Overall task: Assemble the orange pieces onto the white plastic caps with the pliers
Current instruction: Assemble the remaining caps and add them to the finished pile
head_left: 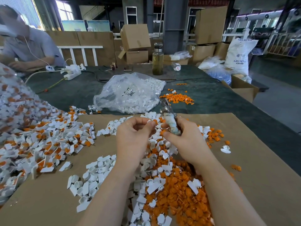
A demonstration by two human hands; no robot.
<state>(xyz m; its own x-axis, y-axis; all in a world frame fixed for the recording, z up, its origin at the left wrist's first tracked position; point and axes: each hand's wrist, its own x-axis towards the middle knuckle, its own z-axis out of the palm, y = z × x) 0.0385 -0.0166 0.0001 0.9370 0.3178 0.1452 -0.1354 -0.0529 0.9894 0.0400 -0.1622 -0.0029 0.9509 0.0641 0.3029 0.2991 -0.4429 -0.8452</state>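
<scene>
While both hands work above the heap, these lines run left to right.

Finished pile: assembled caps (48,141), white with orange inserts, lie well left of the left fingers.
Left hand: the left hand (132,136) has fingers curled, thumb and forefinger pinching a small orange piece (155,121) at the fingertips; whether a white cap sits under it cannot be told.
Risk, left: a light pinch could let the piece twist or drop into the loose heap below.
Right hand: the right hand (184,137) is wrapped around the cloth-bound handles of the pliers (167,115), whose metal tip points up and away from the fingers.
Risk, right: closing the pliers off-centre might nip the left fingertips or crack a cap.
Loose stock: orange pieces (179,199) lie beneath the right wrist.
</scene>
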